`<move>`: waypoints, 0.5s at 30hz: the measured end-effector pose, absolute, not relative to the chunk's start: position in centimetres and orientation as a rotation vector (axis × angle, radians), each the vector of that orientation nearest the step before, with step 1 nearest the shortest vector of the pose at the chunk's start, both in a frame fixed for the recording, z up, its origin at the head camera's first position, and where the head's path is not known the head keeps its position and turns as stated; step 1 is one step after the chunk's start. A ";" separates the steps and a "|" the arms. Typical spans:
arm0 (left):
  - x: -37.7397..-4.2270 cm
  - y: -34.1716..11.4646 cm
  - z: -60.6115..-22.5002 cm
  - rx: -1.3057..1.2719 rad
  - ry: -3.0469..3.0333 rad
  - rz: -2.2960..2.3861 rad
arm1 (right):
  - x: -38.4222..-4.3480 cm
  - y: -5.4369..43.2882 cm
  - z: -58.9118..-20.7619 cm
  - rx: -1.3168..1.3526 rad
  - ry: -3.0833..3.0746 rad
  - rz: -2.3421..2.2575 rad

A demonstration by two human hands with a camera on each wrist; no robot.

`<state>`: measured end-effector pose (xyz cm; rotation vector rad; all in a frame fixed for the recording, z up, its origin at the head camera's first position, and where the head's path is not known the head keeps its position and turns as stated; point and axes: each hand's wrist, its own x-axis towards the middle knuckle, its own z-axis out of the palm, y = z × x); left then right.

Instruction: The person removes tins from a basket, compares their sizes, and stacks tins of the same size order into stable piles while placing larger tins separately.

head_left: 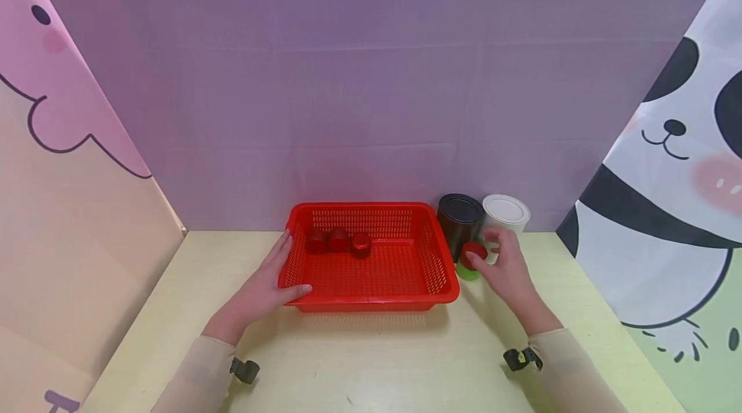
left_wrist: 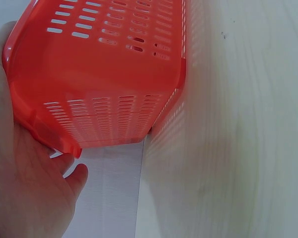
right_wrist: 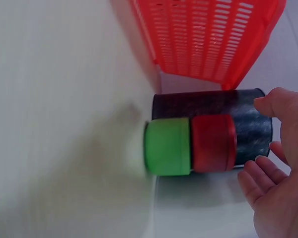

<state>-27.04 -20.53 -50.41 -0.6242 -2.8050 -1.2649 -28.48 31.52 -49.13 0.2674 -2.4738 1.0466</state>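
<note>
A red plastic basket stands on the table with three small red cylinders inside, towards its back left. My left hand rests against its front-left corner, fingers along the left rim and thumb over the front rim. Right of the basket, a red cylinder sits on top of a green cylinder. Close to this stack is my right hand, thumb and fingers spread apart around the red cylinder's upper end. In the right wrist view a gap shows between the fingertips and the red cylinder.
Behind the stack stand a black can and a white can, side by side near the back wall. The pale wooden table extends in front of the basket. Printed panels flank both sides.
</note>
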 end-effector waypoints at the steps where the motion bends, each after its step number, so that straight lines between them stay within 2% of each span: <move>1: -27.0 -20.5 -50.4 -0.625 -2.803 -1.267 | -28.5 31.4 -49.0 0.273 -2.470 1.043; 15: -27.4 -20.6 -50.8 -0.617 -2.803 -1.259 | -28.7 29.2 -46.4 0.375 -2.427 1.023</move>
